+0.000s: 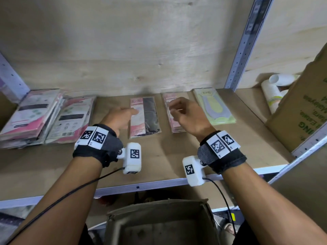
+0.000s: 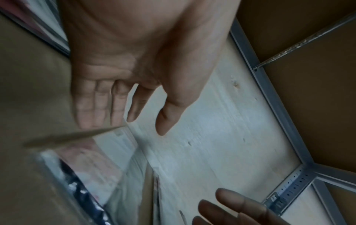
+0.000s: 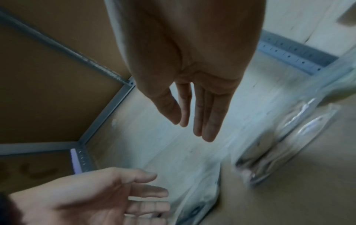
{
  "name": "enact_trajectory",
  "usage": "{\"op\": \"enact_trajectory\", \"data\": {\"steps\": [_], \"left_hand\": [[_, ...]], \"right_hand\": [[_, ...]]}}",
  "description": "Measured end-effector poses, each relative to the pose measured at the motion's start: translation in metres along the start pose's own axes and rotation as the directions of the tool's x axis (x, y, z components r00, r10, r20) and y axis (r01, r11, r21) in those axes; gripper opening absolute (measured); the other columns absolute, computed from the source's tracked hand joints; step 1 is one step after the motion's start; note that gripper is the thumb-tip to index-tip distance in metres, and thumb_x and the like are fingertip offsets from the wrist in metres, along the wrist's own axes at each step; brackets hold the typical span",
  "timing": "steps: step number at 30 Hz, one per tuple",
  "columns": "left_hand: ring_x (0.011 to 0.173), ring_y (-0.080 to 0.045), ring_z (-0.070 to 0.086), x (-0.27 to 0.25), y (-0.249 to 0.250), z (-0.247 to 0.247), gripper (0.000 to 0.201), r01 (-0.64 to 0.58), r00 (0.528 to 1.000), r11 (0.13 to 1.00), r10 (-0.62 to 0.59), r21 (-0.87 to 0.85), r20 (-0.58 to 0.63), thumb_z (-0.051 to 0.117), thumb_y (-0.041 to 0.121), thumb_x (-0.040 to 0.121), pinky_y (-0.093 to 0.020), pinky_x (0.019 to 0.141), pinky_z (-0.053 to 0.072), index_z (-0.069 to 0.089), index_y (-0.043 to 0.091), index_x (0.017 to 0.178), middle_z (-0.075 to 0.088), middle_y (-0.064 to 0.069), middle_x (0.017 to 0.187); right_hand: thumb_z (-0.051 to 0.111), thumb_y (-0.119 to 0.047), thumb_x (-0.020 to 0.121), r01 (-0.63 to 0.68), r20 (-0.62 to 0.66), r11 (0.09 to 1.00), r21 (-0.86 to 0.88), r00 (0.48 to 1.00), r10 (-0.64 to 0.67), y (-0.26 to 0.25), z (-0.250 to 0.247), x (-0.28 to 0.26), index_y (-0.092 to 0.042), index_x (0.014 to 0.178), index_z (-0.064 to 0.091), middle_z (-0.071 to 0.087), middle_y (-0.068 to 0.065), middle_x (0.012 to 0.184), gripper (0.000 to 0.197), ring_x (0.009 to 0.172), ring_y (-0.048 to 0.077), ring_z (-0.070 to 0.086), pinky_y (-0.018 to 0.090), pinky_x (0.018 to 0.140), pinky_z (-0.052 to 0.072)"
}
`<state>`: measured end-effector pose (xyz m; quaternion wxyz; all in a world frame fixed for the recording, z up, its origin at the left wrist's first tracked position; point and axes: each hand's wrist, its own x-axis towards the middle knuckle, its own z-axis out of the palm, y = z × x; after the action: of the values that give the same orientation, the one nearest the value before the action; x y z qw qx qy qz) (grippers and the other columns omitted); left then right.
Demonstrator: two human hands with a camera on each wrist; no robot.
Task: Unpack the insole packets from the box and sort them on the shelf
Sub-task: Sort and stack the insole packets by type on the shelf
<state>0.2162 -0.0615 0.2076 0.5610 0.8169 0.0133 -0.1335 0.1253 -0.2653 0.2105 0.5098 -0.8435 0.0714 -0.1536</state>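
Observation:
On the wooden shelf lie several insole packets. A pink-and-black packet sits mid-shelf, a pink one to its right, a yellow-green one further right. Two stacks of pink-white packets lie at the left. My left hand hovers over the left edge of the pink-and-black packet, fingers straight and empty. My right hand hangs above the pink packet, fingers relaxed and empty. The open cardboard box stands below the shelf edge, and what shows of its inside holds no packets.
A grey metal upright divides the shelf from the bay on the right. There, a tall brown carton leans beside stacked white paper cups. Plywood backs the shelf. Cables run from both wrist cameras.

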Motion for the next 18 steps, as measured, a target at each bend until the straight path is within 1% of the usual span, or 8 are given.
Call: {"op": "enact_trajectory", "data": {"steps": [3, 4, 5, 7, 10, 12, 15, 18], "left_hand": [[0.091, -0.015, 0.064, -0.002, -0.009, -0.012, 0.004, 0.068, 0.997, 0.995, -0.07, 0.068, 0.014, 0.064, 0.03, 0.094, -0.032, 0.079, 0.058, 0.063, 0.026, 0.092, 0.068, 0.005, 0.088], [0.09, -0.014, 0.066, -0.003, -0.011, -0.015, 0.004, 0.079, 0.997, 0.994, -0.08, 0.076, 0.018, 0.064, 0.029, 0.094, -0.033, 0.077, 0.059, 0.064, 0.026, 0.091, 0.069, 0.004, 0.087], [0.089, -0.014, 0.067, -0.004, -0.012, -0.018, 0.003, 0.087, 0.996, 0.993, -0.089, 0.074, 0.028, 0.064, 0.028, 0.094, -0.031, 0.072, 0.061, 0.065, 0.025, 0.093, 0.071, 0.003, 0.087], [0.088, -0.013, 0.069, -0.007, -0.015, -0.022, 0.007, 0.103, 0.992, 0.993, -0.106, 0.053, 0.069, 0.063, 0.026, 0.095, -0.028, 0.063, 0.06, 0.066, 0.023, 0.1, 0.073, 0.0, 0.092], [0.092, -0.014, 0.07, -0.01, -0.019, -0.022, 0.019, 0.107, 0.987, 0.994, -0.107, 0.008, 0.123, 0.063, 0.026, 0.096, -0.029, 0.065, 0.06, 0.065, 0.017, 0.111, 0.073, -0.004, 0.1], [0.09, -0.013, 0.069, -0.012, -0.019, -0.019, 0.021, 0.103, 0.986, 0.994, -0.099, -0.025, 0.133, 0.063, 0.025, 0.095, -0.029, 0.067, 0.06, 0.064, 0.015, 0.113, 0.072, -0.003, 0.099], [0.087, -0.012, 0.069, -0.013, -0.019, -0.016, 0.021, 0.092, 0.986, 0.994, -0.083, -0.056, 0.143, 0.062, 0.024, 0.095, -0.027, 0.065, 0.059, 0.064, 0.014, 0.114, 0.072, -0.002, 0.096], [0.09, -0.012, 0.069, -0.014, -0.018, -0.015, 0.025, 0.085, 0.985, 0.994, -0.072, -0.073, 0.158, 0.062, 0.023, 0.096, -0.027, 0.066, 0.059, 0.064, 0.013, 0.118, 0.072, -0.004, 0.101]], "right_hand": [[0.063, -0.017, 0.092, 0.027, 0.156, 0.998, -0.049, 0.988, -0.019, 0.0, 0.024, -0.007, -0.021, 0.108, 0.066, 0.069, -0.01, 0.102, 0.017, 0.093, 0.006, 0.066, 0.023, 0.08, 0.053], [0.063, -0.02, 0.092, 0.019, 0.188, 0.997, -0.079, 0.982, -0.004, 0.002, 0.031, -0.009, -0.023, 0.108, 0.065, 0.068, -0.011, 0.106, 0.017, 0.096, 0.006, 0.065, 0.022, 0.082, 0.051], [0.063, -0.021, 0.092, 0.005, 0.213, 0.994, -0.112, 0.977, 0.02, 0.003, 0.036, -0.011, -0.024, 0.108, 0.065, 0.066, -0.01, 0.11, 0.017, 0.1, 0.008, 0.063, 0.024, 0.085, 0.05], [0.063, -0.023, 0.092, -0.03, 0.253, 0.988, -0.154, 0.965, 0.069, 0.004, 0.043, -0.012, -0.026, 0.109, 0.063, 0.063, -0.006, 0.117, 0.018, 0.108, 0.013, 0.061, 0.026, 0.092, 0.048], [0.063, -0.022, 0.092, -0.06, 0.263, 0.985, -0.163, 0.959, 0.102, 0.003, 0.047, -0.012, -0.025, 0.113, 0.063, 0.063, -0.002, 0.119, 0.021, 0.111, 0.015, 0.059, 0.026, 0.093, 0.047], [0.062, -0.022, 0.092, -0.06, 0.255, 0.983, -0.172, 0.961, 0.104, 0.002, 0.048, -0.013, -0.024, 0.115, 0.062, 0.063, 0.0, 0.122, 0.023, 0.112, 0.016, 0.059, 0.026, 0.093, 0.047], [0.062, -0.022, 0.093, -0.067, 0.245, 0.982, -0.174, 0.963, 0.109, 0.002, 0.049, -0.014, -0.023, 0.117, 0.062, 0.063, 0.001, 0.122, 0.024, 0.112, 0.016, 0.059, 0.025, 0.091, 0.046], [0.063, -0.023, 0.093, -0.075, 0.239, 0.981, -0.18, 0.964, 0.118, 0.004, 0.048, -0.015, -0.024, 0.117, 0.062, 0.062, 0.001, 0.123, 0.025, 0.113, 0.017, 0.059, 0.027, 0.093, 0.046]]}}
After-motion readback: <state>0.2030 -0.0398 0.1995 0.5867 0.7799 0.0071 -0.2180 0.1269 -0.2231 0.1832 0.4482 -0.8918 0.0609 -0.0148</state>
